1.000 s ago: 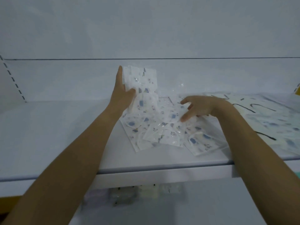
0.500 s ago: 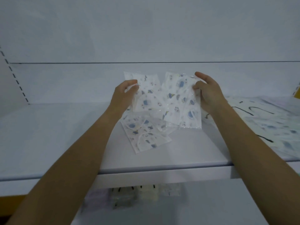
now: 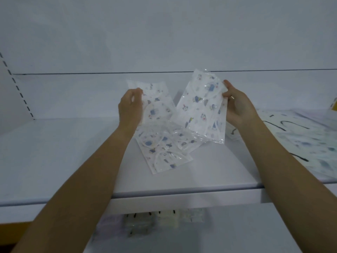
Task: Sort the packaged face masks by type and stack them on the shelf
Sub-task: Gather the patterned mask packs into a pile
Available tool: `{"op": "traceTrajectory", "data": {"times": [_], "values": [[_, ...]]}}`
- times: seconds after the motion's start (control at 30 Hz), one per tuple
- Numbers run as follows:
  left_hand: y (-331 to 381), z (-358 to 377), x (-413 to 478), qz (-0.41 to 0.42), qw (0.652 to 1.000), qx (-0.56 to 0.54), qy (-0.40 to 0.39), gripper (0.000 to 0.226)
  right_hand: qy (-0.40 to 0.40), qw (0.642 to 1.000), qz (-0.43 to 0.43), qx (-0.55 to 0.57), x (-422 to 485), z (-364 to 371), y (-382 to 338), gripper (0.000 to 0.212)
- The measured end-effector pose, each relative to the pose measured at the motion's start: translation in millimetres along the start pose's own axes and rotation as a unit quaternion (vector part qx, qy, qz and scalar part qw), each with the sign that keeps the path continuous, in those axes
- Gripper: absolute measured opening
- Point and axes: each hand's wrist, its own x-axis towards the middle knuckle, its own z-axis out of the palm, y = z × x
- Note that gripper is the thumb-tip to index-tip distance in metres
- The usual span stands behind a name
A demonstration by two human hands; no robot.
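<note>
The shelf (image 3: 63, 152) is bare on its left side, so no finished stack stands there yet. Toward the middle, the left grip (image 3: 130, 106) is closed round the edge of a small bundle of printed packets (image 3: 156, 105), which it holds upright above the shelf. Just below and to the right of that bundle, a few loose packets (image 3: 164, 150) of the same blue-figured print lie flat and overlapping on the shelf, not yet gathered.

Further right, the right grip (image 3: 238, 108) pinches a lifted packet (image 3: 202, 108) by its upper right edge, with the thumb in front and the fingers behind. The packet hangs tilted, clear of the left bundle. A second one may lie behind it, but this cannot be told. At the far right a spread of other masks (image 3: 300, 141) with dark ear loops covers the shelf, unsorted as far as can be seen.

The sorting looks to be at an early to middle stage. One type is being collected in hand, and its last loose pieces, the stacking and the whole right-hand spread are still to do.

A second ago the right grip was reaching down into a wider scatter of packets. Half a second ago its packet overlapped the left bundle. Now the two are apart, with the right one higher and more tilted, and fewer packets lie loose.
</note>
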Motion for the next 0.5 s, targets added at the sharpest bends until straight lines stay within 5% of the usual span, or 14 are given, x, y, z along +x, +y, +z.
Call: {"op": "traceTrajectory", "data": {"times": [0.07,0.17,0.37,0.5], "values": [[-1,-7,4,-0.014,0.998,-0.012,0.056,0.03,0.005,1.0,-0.003,0.018,0,-2,-4,0.036],[1,-4,1,-0.01,1.0,-0.007,0.021,0.028,-0.001,1.0,0.005,0.017,-1,-1,-3,0.038],[10,6,-13,-0.078,0.956,-0.144,-0.242,0.041,0.038,0.988,-0.031,-0.143,1,9,25,0.037],[7,9,-17,-0.065,0.926,-0.121,-0.35,0.045,0.023,0.96,-0.067,-0.271,-1,14,43,0.037]]}}
